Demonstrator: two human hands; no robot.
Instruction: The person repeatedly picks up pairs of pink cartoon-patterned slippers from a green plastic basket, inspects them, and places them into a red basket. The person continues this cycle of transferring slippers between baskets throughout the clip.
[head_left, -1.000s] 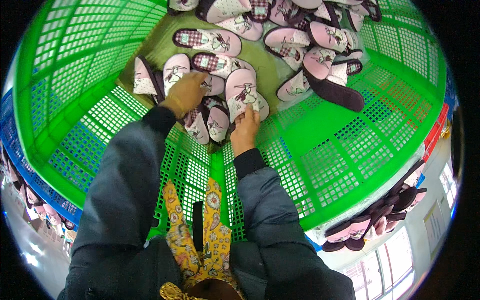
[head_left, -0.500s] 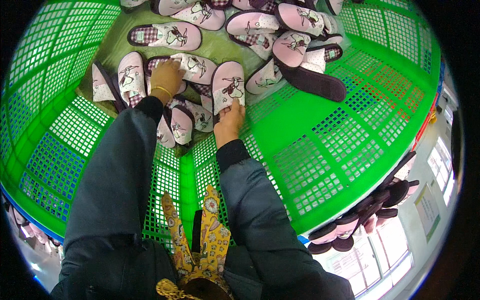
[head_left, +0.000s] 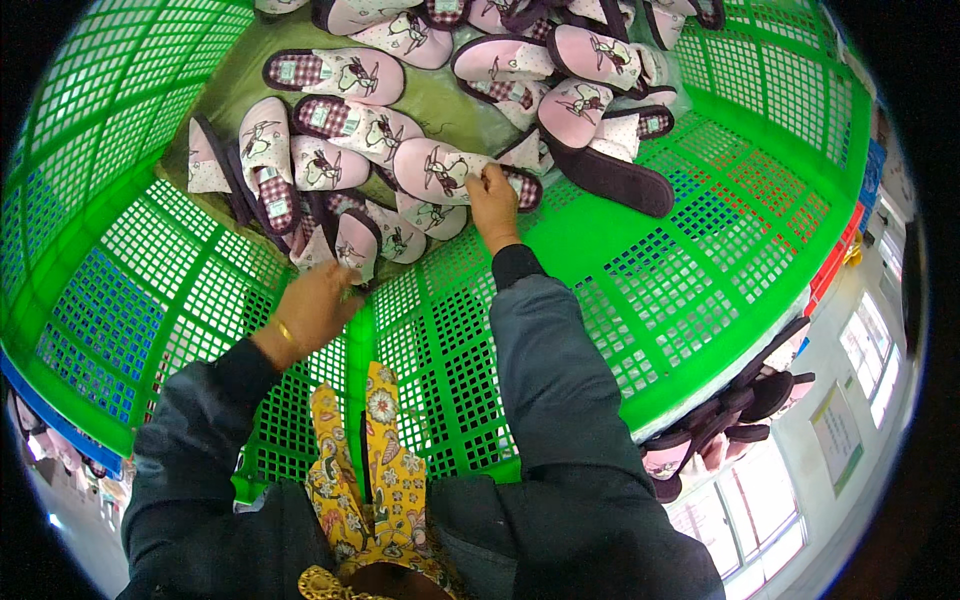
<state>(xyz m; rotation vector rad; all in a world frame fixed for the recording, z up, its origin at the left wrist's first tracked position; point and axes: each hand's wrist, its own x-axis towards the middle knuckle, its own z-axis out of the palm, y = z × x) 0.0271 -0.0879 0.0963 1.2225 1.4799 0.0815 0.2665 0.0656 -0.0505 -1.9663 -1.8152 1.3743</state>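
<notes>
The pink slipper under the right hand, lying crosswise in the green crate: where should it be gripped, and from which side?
Probably by its open heel end. The pink slipper lies crosswise, closed toe to the left, opening toward the right hand, whose fingers already touch that edge. Come from the right and pinch the rim of the upper there; the rounded toe offers no edge. The left hand is off it.

Slippers lie heaped in the crate, another slipper pile outside its right wall.

Our right hand at twelve o'clock, arm stretched forward, fingers curled and pinching. Our left hand at ten o'clock, nearer body, elbow bent, fingers loosely curled.
</notes>
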